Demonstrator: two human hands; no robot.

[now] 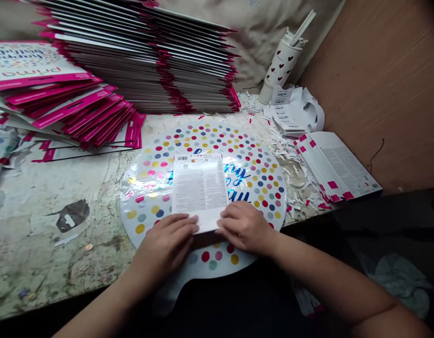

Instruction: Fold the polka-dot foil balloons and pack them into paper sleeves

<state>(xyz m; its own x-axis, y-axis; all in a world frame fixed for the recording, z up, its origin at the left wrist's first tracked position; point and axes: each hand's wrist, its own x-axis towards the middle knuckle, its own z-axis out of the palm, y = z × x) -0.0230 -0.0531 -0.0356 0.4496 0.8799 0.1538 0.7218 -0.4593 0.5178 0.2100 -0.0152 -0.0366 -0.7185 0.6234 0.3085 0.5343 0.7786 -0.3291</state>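
1. The left hand (163,249) and right hand (243,227) rest on the near edge of a printed card (199,188), fingers (234,218) open and flat, not gripping.
2. The card lies on a dotted foil balloon (149,188), at 12 o'clock from the hands, on the tabletop (55,263).
3. At 2 o'clock, a small pile of pink-edged cards (332,169) looks finished.
4. At 11 o'clock, a tall stack of pink-edged packets (146,70) looks still to do.

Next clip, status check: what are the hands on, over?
Left hand, right hand on lower edge of printed label card. Card lying on dotted foil balloon. Pink-edged card stack beyond balloon.
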